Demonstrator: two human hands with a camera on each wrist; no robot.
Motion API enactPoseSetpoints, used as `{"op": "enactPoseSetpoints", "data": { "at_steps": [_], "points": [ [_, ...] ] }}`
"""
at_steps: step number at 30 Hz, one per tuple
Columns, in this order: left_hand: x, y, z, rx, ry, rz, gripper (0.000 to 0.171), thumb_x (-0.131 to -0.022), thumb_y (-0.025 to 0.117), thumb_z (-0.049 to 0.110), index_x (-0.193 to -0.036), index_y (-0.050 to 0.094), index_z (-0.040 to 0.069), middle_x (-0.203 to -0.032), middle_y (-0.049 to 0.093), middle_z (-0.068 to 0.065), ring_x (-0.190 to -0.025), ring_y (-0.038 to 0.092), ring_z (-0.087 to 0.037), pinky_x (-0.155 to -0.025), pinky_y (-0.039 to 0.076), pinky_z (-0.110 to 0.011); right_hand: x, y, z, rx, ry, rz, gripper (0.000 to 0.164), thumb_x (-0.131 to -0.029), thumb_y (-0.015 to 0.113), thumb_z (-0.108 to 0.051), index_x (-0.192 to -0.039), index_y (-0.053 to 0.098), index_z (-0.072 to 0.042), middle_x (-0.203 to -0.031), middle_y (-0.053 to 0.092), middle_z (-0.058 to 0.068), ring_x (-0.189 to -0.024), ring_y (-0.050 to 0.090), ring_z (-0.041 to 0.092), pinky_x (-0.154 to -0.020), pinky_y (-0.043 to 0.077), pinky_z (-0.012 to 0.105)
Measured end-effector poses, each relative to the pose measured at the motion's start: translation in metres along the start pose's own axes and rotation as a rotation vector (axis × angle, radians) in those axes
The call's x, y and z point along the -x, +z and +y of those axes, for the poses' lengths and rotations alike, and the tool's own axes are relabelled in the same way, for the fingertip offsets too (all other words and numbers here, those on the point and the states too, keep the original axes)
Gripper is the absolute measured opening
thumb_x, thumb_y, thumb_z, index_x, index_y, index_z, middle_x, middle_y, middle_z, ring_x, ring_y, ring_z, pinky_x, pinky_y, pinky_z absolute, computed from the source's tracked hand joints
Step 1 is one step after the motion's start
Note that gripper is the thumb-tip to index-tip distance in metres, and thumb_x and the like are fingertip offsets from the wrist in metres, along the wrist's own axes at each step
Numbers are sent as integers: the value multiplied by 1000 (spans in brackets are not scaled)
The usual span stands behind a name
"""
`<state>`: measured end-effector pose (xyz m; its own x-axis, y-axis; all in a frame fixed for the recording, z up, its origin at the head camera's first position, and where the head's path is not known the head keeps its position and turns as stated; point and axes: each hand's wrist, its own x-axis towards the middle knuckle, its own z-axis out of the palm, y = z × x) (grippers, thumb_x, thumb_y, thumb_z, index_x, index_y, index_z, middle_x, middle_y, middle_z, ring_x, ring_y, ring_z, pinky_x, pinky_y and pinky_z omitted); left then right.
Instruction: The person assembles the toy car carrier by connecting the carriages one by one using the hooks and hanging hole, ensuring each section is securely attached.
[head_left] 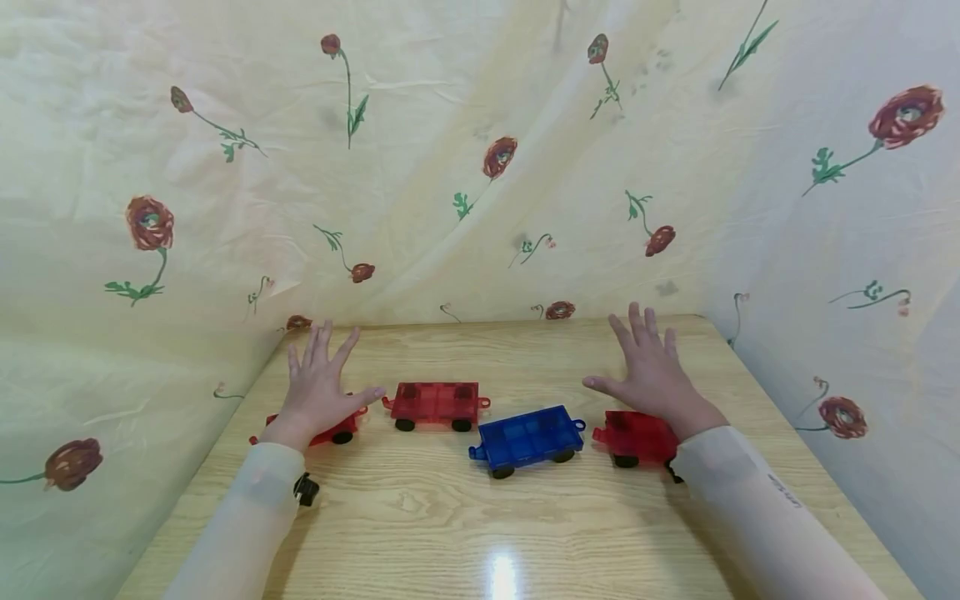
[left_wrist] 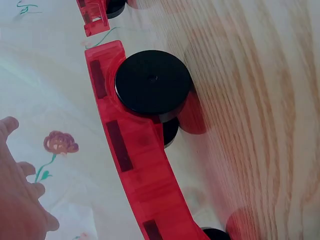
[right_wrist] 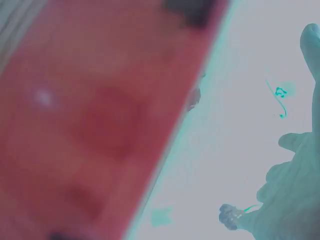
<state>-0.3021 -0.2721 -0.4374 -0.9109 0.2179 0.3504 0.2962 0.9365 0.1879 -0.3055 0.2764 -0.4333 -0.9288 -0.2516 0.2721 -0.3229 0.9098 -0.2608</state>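
Note:
My left hand (head_left: 318,396) is spread with straight fingers above a red toy wagon (head_left: 324,435) at the left, partly covering it. In the left wrist view that wagon's red side (left_wrist: 145,165) and black wheel (left_wrist: 152,82) show close up, apart from the fingers. My right hand (head_left: 652,375) spreads its fingers too, over the far end of another red toy wagon (head_left: 633,437); its right part is hidden by wrist and sleeve. Neither hand holds anything. Between the hands stand a third red toy wagon (head_left: 435,404) and a blue toy wagon (head_left: 528,440), each with end couplings.
The wagons stand on a light wooden table (head_left: 397,525), in a loose row and uncoupled. A flower-patterned cloth (head_left: 420,167) rises behind the table's far edge and along both sides. Black wrist camera mounts (head_left: 306,490) show beneath the wrists.

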Motion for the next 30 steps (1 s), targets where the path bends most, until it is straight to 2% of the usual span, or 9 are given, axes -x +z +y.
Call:
{"op": "enactPoseSetpoints", "data": {
  "at_steps": [8, 15, 18, 24, 30],
  "points": [
    [8, -2, -5, 20, -14, -13, 112, -83, 73, 75, -169, 22, 25, -174, 0, -20, -159, -5, -43, -118, -7, -73, -6, -1, -17, -27, -19, -25, 123, -85, 66, -79, -169, 11, -7, -173, -9, 22, -157, -17, 43, -119, -7, 72],
    [15, -2, -11, 38, -49, -36, 114, -81, 71, 80, -169, 20, 29, -173, 5, -21, -158, 4, -46, -119, -6, -73, -12, -2, -32, -69, -54, -50, 122, -86, 70, -75, -168, 13, -6, -173, -4, 22, -158, -10, 45, -120, -9, 69],
    [19, -2, -14, 57, -58, -52, 114, -81, 73, 78, -170, 19, 29, -173, 5, -21, -157, 5, -48, -119, -8, -72, -14, -1, -38, -75, -62, -60, 120, -87, 69, -75, -168, 14, -6, -174, -1, 22, -159, -6, 45, -121, -7, 68],
    [26, -2, -19, 96, -65, -92, 116, -81, 79, 70, -170, 19, 26, -172, 7, -24, -154, 11, -54, -119, -7, -73, -17, 0, -50, -107, -74, -74, 118, -86, 72, -73, -167, 20, -5, -174, 7, 21, -159, 0, 43, -123, 1, 66],
    [31, 0, -23, 108, -73, -99, 115, -80, 81, 68, -169, 23, 23, -172, 10, -24, -154, 13, -53, -119, -3, -73, -22, 3, -58, -131, -78, -97, 120, -83, 71, -77, -167, 21, -8, -174, 8, 18, -159, 5, 42, -124, 2, 64]
  ]
}}
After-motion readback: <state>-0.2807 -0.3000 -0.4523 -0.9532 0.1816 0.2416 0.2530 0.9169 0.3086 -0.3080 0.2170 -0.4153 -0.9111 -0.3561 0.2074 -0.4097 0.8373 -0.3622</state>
